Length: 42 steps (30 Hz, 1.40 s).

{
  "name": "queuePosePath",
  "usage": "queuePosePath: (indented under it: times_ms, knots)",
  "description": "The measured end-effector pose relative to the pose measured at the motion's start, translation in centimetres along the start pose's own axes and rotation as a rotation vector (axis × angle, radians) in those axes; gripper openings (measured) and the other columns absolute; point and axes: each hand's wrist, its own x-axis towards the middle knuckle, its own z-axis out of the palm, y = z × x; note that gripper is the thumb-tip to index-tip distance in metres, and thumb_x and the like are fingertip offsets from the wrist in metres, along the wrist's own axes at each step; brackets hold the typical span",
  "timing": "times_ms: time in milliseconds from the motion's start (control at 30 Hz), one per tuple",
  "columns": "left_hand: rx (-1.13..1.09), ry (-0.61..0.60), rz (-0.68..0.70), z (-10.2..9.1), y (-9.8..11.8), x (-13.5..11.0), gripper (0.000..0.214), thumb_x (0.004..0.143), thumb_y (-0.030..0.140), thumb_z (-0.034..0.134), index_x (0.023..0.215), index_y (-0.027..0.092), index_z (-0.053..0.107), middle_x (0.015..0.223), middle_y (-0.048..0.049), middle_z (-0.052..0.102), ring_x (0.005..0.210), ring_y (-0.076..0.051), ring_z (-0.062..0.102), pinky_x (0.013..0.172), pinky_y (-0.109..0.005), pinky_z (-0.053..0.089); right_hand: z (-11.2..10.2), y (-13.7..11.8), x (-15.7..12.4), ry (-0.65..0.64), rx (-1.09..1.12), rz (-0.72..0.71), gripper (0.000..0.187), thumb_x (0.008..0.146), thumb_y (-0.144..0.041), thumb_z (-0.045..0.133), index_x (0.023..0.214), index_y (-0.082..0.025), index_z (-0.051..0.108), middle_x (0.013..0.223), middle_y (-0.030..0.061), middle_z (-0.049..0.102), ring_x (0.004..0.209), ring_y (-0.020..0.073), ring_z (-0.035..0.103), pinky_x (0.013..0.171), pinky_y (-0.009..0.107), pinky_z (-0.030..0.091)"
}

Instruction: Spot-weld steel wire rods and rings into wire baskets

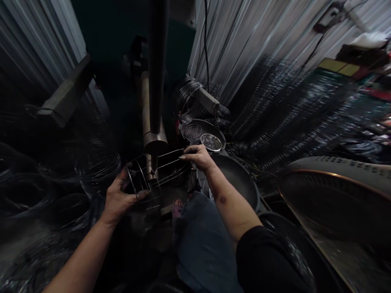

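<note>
A wire basket frame (159,173) of thin metal rods lies under the tip of a vertical machine rod (155,138). My left hand (120,197) grips the frame's near left end, fingers curled around the wire rings. My right hand (197,156) is closed on the frame's far right rim. Both forearms reach in from the bottom of the view. My knee in blue cloth (198,240) is below the frame.
A round tray (210,142) and a small wire piece (193,132) sit behind my right hand. A dark pan (238,179) lies to the right. Stacks of wire racks (290,110) fill the right. Wire coils (94,171) crowd the left. A large round drum (336,195) sits at the right.
</note>
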Motion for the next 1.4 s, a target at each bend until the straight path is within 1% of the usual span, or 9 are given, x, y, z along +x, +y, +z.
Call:
queuePosePath:
  times_ms: [100, 200, 333, 433, 567, 667, 867, 1033, 1400]
  knots:
    - [0.014, 0.001, -0.004, 0.1, 0.1, -0.1, 0.099, 0.045, 0.042, 0.089, 0.135, 0.021, 0.051, 0.124, -0.0102, 0.063, 0.112, -0.035, 0.060, 0.103, -0.053, 0.045, 0.3, 0.2, -0.4, 0.069, -0.020, -0.077, 0.033, 0.049, -0.042, 0.086, 0.062, -0.016, 0.069, 0.062, -0.0008, 0.058, 0.059, 0.0131, 0.052, 0.058, 0.026, 0.041]
    - [0.023, -0.014, -0.014, 0.0, 0.0, 0.0, 0.099, 0.046, 0.041, 0.089, 0.135, 0.021, 0.051, 0.122, -0.0100, 0.064, 0.110, -0.033, 0.062, 0.102, -0.050, 0.047, 0.8, 0.4, -0.9, 0.123, -0.061, -0.156, 0.031, 0.053, -0.044, 0.084, 0.064, -0.018, 0.071, 0.068, 0.0013, 0.061, 0.064, 0.0155, 0.055, 0.062, 0.027, 0.043]
    - [0.002, -0.012, -0.013, 0.0, -0.2, -0.1, 0.106, 0.044, 0.044, 0.089, 0.138, 0.019, 0.048, 0.124, -0.0118, 0.062, 0.113, -0.033, 0.060, 0.103, -0.049, 0.045, 1.3, 0.1, -1.2, 0.088, -0.090, -0.218, 0.026, 0.059, -0.042, 0.082, 0.066, -0.019, 0.073, 0.070, 0.0023, 0.062, 0.067, 0.0162, 0.056, 0.063, 0.028, 0.043]
    - [0.008, -0.004, 0.020, 0.0, -0.5, -0.2, 0.108, 0.045, 0.046, 0.088, 0.140, 0.019, 0.045, 0.130, -0.0127, 0.058, 0.116, -0.032, 0.058, 0.105, -0.048, 0.043, 1.3, -0.3, -1.1, 0.042, -0.104, -0.192, 0.026, 0.057, -0.042, 0.082, 0.063, -0.019, 0.072, 0.066, 0.0015, 0.060, 0.063, 0.0158, 0.054, 0.060, 0.028, 0.041]
    - [0.110, 0.021, 0.141, -0.4, -1.1, -0.3, 0.101, 0.051, 0.046, 0.087, 0.140, 0.023, 0.046, 0.134, -0.0110, 0.056, 0.119, -0.031, 0.055, 0.107, -0.047, 0.040, 1.2, -0.4, -0.9, -0.003, -0.090, -0.123, 0.028, 0.054, -0.043, 0.083, 0.060, -0.018, 0.070, 0.060, 0.0000, 0.057, 0.058, 0.0146, 0.052, 0.057, 0.028, 0.039]
    - [0.113, 0.014, 0.190, -0.7, -1.5, -0.6, 0.099, 0.053, 0.045, 0.086, 0.141, 0.024, 0.044, 0.135, -0.0103, 0.055, 0.120, -0.030, 0.055, 0.107, -0.046, 0.041, 1.1, -0.3, -0.9, -0.032, -0.068, -0.101, 0.028, 0.053, -0.042, 0.085, 0.059, -0.018, 0.070, 0.059, -0.0005, 0.057, 0.057, 0.0139, 0.051, 0.055, 0.027, 0.038]
    - [0.110, 0.024, 0.159, -1.0, -1.4, -0.8, 0.101, 0.051, 0.048, 0.086, 0.141, 0.024, 0.045, 0.133, -0.0101, 0.057, 0.118, -0.030, 0.056, 0.107, -0.047, 0.041, 1.5, -0.2, -1.0, -0.046, -0.072, -0.095, 0.030, 0.051, -0.043, 0.086, 0.059, -0.019, 0.070, 0.059, -0.0003, 0.057, 0.057, 0.0141, 0.051, 0.056, 0.028, 0.039]
    - [0.124, 0.026, 0.172, -1.2, -1.4, -0.6, 0.101, 0.051, 0.049, 0.086, 0.140, 0.024, 0.045, 0.134, -0.0099, 0.056, 0.118, -0.031, 0.056, 0.106, -0.047, 0.041, 1.5, -0.4, -0.8, -0.053, -0.084, -0.087, 0.030, 0.052, -0.043, 0.085, 0.059, -0.018, 0.070, 0.060, 0.0000, 0.058, 0.058, 0.0144, 0.051, 0.057, 0.028, 0.039]
    - [0.069, 0.003, 0.119, -0.3, -1.1, -0.1, 0.103, 0.049, 0.048, 0.087, 0.141, 0.025, 0.045, 0.135, -0.0092, 0.056, 0.118, -0.030, 0.056, 0.106, -0.045, 0.042, 0.7, -0.4, -0.4, -0.038, -0.126, -0.114, 0.030, 0.055, -0.044, 0.083, 0.061, -0.018, 0.070, 0.062, 0.0009, 0.060, 0.060, 0.0155, 0.054, 0.058, 0.028, 0.041]
